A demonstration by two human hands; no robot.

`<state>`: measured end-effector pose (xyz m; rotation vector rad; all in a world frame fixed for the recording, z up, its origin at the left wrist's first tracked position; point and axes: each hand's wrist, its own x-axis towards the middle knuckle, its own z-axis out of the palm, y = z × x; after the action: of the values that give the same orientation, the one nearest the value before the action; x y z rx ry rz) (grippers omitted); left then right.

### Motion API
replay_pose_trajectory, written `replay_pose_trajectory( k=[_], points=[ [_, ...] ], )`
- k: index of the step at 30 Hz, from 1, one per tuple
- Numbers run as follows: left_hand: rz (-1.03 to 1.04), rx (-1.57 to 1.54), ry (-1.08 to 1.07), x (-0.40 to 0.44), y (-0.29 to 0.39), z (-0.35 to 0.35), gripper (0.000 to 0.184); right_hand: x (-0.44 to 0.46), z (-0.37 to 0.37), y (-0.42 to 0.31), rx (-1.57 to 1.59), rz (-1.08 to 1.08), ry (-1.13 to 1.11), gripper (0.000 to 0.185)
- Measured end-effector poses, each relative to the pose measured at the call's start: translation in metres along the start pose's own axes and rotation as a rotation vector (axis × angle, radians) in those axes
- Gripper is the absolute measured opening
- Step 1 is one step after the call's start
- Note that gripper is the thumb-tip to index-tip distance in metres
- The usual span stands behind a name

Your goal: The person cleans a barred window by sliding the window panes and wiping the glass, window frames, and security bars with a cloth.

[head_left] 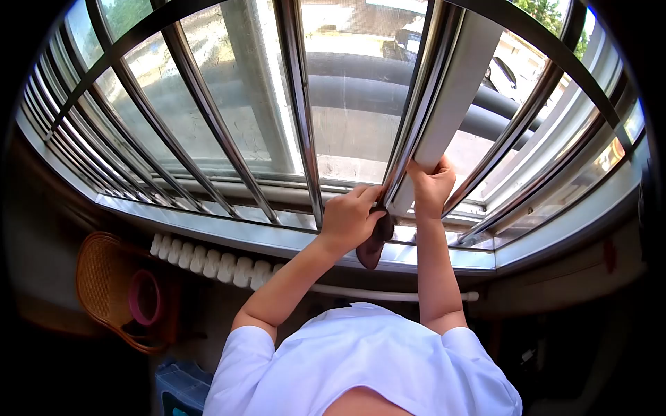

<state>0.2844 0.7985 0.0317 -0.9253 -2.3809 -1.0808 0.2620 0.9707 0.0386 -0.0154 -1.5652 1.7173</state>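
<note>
Window [357, 139]: wide, paned, directly in front of the person; thick grey pipes [361, 90] lie beyond the glass.

Bars [198, 97]: shiny metal, ranged across the near side of the window, curved at the edges of view.

White upright [454, 90]: part of the window frame, just right of a paired metal bar [421, 104].

Sill [194, 225]: pale, along the foot of the bars.

Shirt [368, 353]: white, short-sleeved, worn by the person.

Radiator [208, 263]: white, ribbed, low beneath the sill, on the left.

Wicker chair [104, 270]: brown, beside the radiator; a pink ring [132, 298] shows within its outline.

Stool [182, 380]: blue, partly behind the left sleeve.

Right hand [433, 188]: fingers curled around the lower part of the white upright, grasping it.

Left hand [350, 218]: near the right hand, fingers bent at the foot of the paired bar, thumb pinching the cloth there.

Cloth [373, 249]: dark, bunched at the left thumb, its loose end hanging over the sill.
</note>
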Motion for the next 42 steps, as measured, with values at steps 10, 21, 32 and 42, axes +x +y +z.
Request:
replay_pose_trajectory(
  k=[10,21,32,42],
  points=[
    [-0.008,0.062,-0.016,0.0,-0.002,0.0,0.037,-0.006,-0.007,0.001,-0.49,-0.246,0.067,0.027],
    [0.059,-0.06,-0.01,0.003,-0.011,0.003,0.035,-0.008,0.002,-0.008,-0.442,-0.154,0.034,0.027],
    [0.113,-0.058,-0.082,0.013,-0.01,0.0,0.036,0.004,-0.014,0.002,-0.22,-0.004,-0.013,0.019],
    [0.149,-0.089,-0.109,0.016,-0.014,0.001,0.039,0.009,-0.011,-0.002,0.023,0.174,0.044,0.024]
  ],
)
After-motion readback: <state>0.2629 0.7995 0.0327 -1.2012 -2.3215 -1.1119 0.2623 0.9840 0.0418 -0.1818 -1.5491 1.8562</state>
